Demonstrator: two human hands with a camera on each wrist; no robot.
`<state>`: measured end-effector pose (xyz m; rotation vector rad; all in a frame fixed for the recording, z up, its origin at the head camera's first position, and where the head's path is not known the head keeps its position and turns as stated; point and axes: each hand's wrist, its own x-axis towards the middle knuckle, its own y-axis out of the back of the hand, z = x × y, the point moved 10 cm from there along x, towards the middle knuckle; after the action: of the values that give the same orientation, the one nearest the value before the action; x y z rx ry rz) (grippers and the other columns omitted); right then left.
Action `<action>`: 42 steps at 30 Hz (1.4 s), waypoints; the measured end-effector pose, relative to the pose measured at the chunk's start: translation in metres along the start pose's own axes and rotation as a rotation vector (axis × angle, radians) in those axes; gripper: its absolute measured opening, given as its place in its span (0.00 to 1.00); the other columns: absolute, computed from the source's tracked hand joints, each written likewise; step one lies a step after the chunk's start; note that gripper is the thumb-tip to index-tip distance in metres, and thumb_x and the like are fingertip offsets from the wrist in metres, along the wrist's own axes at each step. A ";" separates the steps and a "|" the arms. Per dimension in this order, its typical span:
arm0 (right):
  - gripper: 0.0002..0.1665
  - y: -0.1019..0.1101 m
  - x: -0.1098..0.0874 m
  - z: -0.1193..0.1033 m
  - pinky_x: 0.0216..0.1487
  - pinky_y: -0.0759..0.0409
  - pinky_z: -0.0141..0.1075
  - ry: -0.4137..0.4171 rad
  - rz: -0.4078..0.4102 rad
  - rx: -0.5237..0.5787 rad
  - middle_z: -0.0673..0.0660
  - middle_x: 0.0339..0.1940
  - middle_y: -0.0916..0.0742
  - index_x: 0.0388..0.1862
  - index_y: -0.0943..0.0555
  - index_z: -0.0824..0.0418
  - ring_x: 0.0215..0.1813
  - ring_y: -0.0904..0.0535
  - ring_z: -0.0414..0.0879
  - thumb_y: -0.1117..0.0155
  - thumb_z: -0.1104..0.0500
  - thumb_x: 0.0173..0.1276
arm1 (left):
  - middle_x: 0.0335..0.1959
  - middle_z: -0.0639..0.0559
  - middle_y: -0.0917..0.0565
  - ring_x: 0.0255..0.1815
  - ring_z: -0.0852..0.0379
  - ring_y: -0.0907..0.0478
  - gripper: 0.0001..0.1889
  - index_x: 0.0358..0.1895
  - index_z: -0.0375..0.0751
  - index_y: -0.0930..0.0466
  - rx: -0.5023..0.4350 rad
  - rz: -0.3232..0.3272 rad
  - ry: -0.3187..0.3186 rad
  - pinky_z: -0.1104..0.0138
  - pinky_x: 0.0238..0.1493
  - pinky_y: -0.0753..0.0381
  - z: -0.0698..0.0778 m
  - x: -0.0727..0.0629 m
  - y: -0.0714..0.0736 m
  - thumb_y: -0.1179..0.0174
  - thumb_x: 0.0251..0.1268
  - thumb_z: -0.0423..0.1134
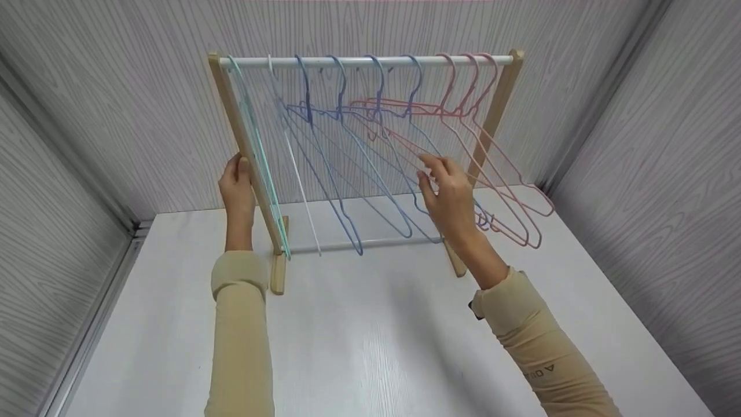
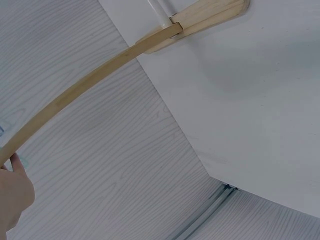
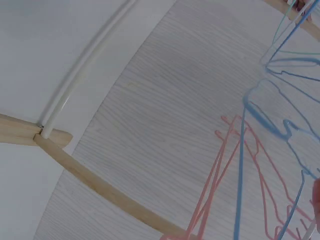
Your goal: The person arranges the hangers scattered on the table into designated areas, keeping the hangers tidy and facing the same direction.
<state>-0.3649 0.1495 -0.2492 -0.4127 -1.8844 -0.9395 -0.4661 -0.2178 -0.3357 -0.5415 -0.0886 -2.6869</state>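
Observation:
A small clothes rack with wooden posts and a white top rail stands on the table. My left hand grips its left wooden post about midway up, thumb against the wood. From the rail hang teal hangers at the left end, a white hanger, several blue hangers and three pink hangers at the right. My right hand is in front of the lower blue and pink hangers, fingers loosely bent, with a gap between thumb and forefinger. In the right wrist view, only a fingertip shows beside a blue hanger.
The white table lies under the rack, with wood-grain walls behind and at both sides. A white lower bar joins the rack's wooden feet. The right post is partly behind the pink hangers.

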 end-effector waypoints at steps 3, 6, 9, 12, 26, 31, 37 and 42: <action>0.15 -0.017 -0.006 -0.005 0.29 0.24 0.39 -0.019 -0.114 -0.088 0.59 0.34 0.19 0.50 0.22 0.64 0.31 0.24 0.50 0.38 0.61 0.65 | 0.62 0.39 0.32 0.62 0.50 0.35 0.25 0.65 0.31 0.39 -0.001 -0.001 0.001 0.68 0.58 0.34 0.000 0.000 -0.001 0.58 0.73 0.44; 0.13 -0.028 -0.013 -0.007 0.28 0.22 0.40 -0.025 -0.158 -0.172 0.59 0.31 0.18 0.46 0.20 0.65 0.30 0.22 0.51 0.36 0.62 0.63 | 0.62 0.40 0.32 0.62 0.50 0.35 0.25 0.66 0.31 0.39 -0.001 -0.003 0.003 0.68 0.59 0.34 0.000 0.001 -0.001 0.58 0.73 0.44; 0.09 -0.033 -0.018 -0.006 0.29 0.21 0.40 -0.031 -0.150 -0.203 0.59 0.29 0.17 0.40 0.18 0.66 0.30 0.21 0.51 0.36 0.66 0.61 | 0.62 0.40 0.32 0.62 0.50 0.35 0.25 0.66 0.32 0.39 0.001 -0.008 0.005 0.68 0.59 0.35 -0.001 0.000 -0.001 0.58 0.73 0.45; 0.06 -0.031 -0.019 -0.003 0.27 0.21 0.41 -0.060 -0.118 -0.217 0.58 0.28 0.17 0.38 0.17 0.66 0.29 0.20 0.51 0.36 0.67 0.61 | 0.62 0.40 0.32 0.63 0.51 0.36 0.25 0.66 0.32 0.40 0.008 -0.016 0.013 0.68 0.59 0.35 -0.001 0.000 -0.001 0.58 0.73 0.45; 0.04 -0.019 -0.017 0.007 0.24 0.23 0.41 -0.078 -0.044 -0.223 0.58 0.23 0.17 0.30 0.15 0.67 0.23 0.23 0.50 0.37 0.68 0.60 | 0.61 0.41 0.31 0.61 0.50 0.33 0.25 0.66 0.33 0.39 0.021 0.001 0.016 0.67 0.58 0.34 -0.002 0.002 -0.001 0.58 0.73 0.46; 0.04 -0.017 -0.018 0.012 0.25 0.23 0.42 -0.103 -0.045 -0.206 0.57 0.23 0.17 0.31 0.15 0.67 0.24 0.22 0.50 0.36 0.67 0.60 | 0.60 0.40 0.30 0.60 0.50 0.33 0.25 0.65 0.33 0.38 0.008 0.005 0.013 0.67 0.58 0.33 -0.001 0.001 -0.001 0.57 0.73 0.45; 0.04 -0.016 -0.017 0.013 0.26 0.24 0.40 -0.096 -0.052 -0.176 0.57 0.23 0.17 0.31 0.15 0.67 0.25 0.23 0.50 0.36 0.68 0.60 | 0.61 0.40 0.31 0.61 0.50 0.33 0.25 0.65 0.32 0.38 0.003 0.007 0.004 0.67 0.58 0.33 -0.001 0.002 -0.001 0.57 0.73 0.44; 0.06 -0.012 -0.013 0.008 0.32 0.25 0.40 -0.048 -0.027 -0.128 0.58 0.30 0.18 0.36 0.17 0.67 0.33 0.25 0.52 0.37 0.66 0.61 | 0.61 0.40 0.31 0.61 0.50 0.33 0.25 0.65 0.32 0.38 0.000 0.005 0.001 0.68 0.58 0.34 -0.001 0.000 -0.001 0.57 0.73 0.45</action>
<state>-0.3711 0.1493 -0.2680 -0.4910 -1.8828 -1.0813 -0.4672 -0.2168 -0.3361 -0.5395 -0.0868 -2.6827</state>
